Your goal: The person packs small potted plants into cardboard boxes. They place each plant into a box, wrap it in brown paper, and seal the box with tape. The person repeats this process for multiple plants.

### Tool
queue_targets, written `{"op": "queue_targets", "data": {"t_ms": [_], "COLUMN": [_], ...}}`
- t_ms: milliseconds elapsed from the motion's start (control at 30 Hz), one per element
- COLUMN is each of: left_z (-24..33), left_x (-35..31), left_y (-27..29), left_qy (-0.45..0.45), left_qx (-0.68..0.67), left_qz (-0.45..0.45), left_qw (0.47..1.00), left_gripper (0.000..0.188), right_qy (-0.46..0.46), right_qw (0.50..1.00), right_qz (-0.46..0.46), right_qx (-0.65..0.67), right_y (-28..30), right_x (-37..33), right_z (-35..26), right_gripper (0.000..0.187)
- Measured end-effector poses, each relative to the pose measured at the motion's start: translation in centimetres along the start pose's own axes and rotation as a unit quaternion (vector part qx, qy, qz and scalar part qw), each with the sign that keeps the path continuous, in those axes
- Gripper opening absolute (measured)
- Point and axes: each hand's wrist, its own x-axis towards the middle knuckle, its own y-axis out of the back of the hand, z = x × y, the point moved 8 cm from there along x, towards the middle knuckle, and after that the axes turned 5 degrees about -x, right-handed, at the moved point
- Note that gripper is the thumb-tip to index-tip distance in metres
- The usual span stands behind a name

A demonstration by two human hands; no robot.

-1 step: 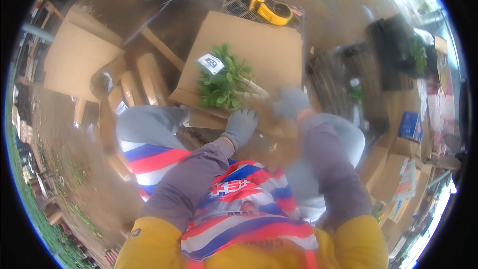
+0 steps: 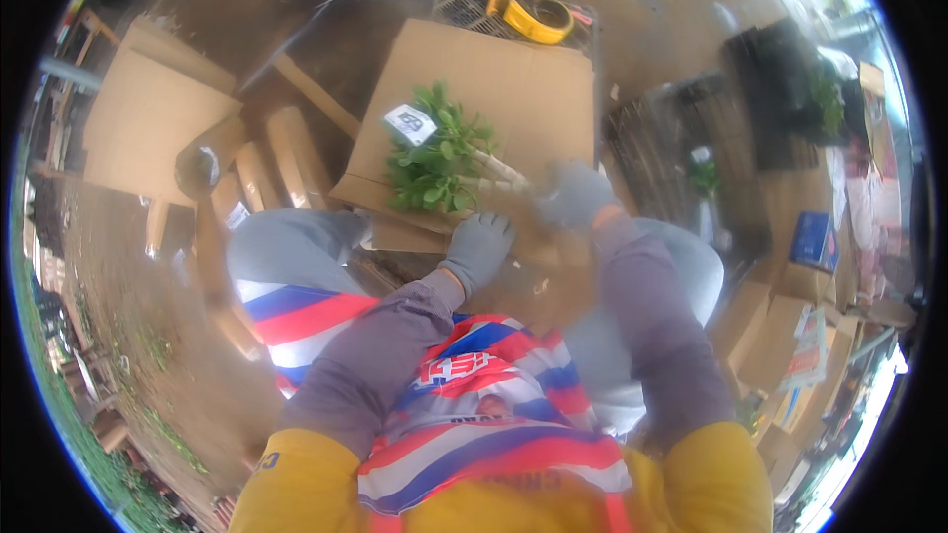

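Bundled leafy green plants [image 2: 436, 153] with pale, bare stems lie on a flat cardboard box [image 2: 499, 74] in front of me. A white printed label [image 2: 410, 124] sits on top of the leaves. My left hand [image 2: 479, 249], in a grey glove, rests at the box's near edge, just below the leaves, its fingers laid forward with nothing visible in them. Close to the stem ends is my right hand [image 2: 575, 194], also gloved in grey. Motion smears its fingers, so whether it grips anything does not show.
A yellow tape dispenser [image 2: 533, 18] lies on a dark crate behind the box. Rolled cardboard tubes [image 2: 296, 153] and a large carton [image 2: 148, 109] stand to the left. On the right are dark stacked crates [image 2: 681, 143], a blue box [image 2: 814, 241] and open cartons [image 2: 775, 341].
The view has shifted very slightly, moving the box and plants a little left in the picture. Both hands stay almost in place, and the right one remains blurred.
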Motion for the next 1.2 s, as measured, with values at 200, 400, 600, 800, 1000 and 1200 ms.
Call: {"op": "queue_targets", "data": {"t_ms": [200, 400, 600, 800, 1000, 1200], "left_z": [1.7, 1.4, 1.2, 1.4, 1.9, 0.7], "left_x": [1.2, 0.2, 0.5, 1.0, 2.5, 3.0], "left_y": [0.3, 2.9, 2.7, 3.4, 3.4, 3.0], "left_qy": [-0.034, -0.116, -0.075, -0.097, -0.113, -0.044], "left_qx": [-0.087, -0.094, -0.133, -0.083, -0.030, -0.236], "left_qz": [0.077, 0.199, 0.218, 0.193, 0.147, 0.056], "left_qw": [0.993, 0.969, 0.964, 0.973, 0.982, 0.969], "left_gripper": [0.011, 0.018, 0.009, 0.034, 0.015, 0.018], "right_qy": [0.096, 0.038, 0.058, 0.007, -0.001, -0.030], "right_qw": [0.976, 0.893, 0.866, 0.885, 0.951, 0.964], "right_qz": [0.106, -0.040, 0.010, -0.010, 0.014, 0.021], "right_qx": [0.161, 0.447, 0.496, 0.465, 0.307, 0.265], "right_y": [-2.5, -6.8, -7.2, -5.2, -5.6, -8.0], "right_x": [0.2, 0.9, 0.7, -0.5, 0.4, 1.5], "right_z": [4.7, 6.3, 6.9, 6.4, 7.2, 7.5], "right_gripper": [0.079, 0.070, 0.071, 0.078, 0.076, 0.059]}}
